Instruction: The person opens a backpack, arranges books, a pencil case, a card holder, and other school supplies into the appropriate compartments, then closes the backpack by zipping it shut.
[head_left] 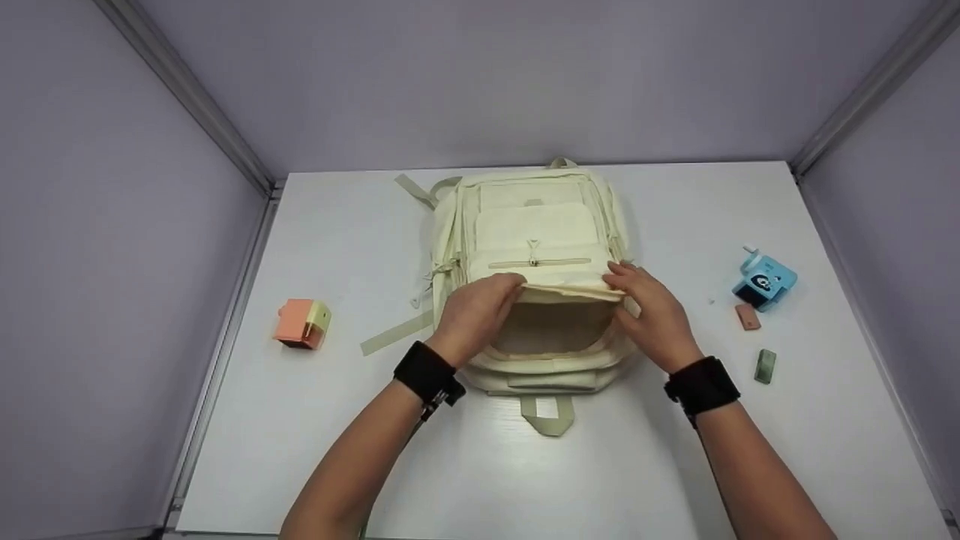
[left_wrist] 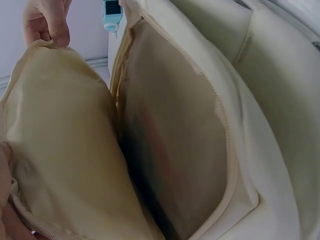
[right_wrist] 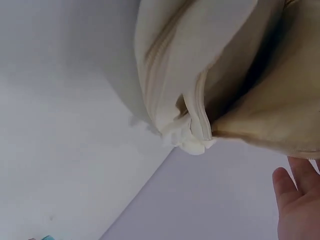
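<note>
A cream backpack (head_left: 536, 225) lies on a white table, its unzipped main compartment gaping toward me. My left hand (head_left: 480, 311) grips the left part of the raised front panel's edge. On the right part of that edge, my right hand (head_left: 656, 315) pinches the fabric, fingers outside and thumb toward the opening. In the left wrist view the right hand (left_wrist: 47, 22) holds the panel's far corner, and the tan lining (left_wrist: 65, 135) shows. The right wrist view catches only part of the right hand (right_wrist: 300, 205) at the panel's edge. Inside, dim reddish and dark patches are too blurred to identify.
A small orange and cream box-shaped device (head_left: 304, 324) stands at the left. To the right are a blue device with a crank-like handle (head_left: 765, 281), a brownish-pink block (head_left: 748, 316) and a green block (head_left: 765, 366). Loose straps (head_left: 397, 334) spread beside the backpack. Walls enclose the table.
</note>
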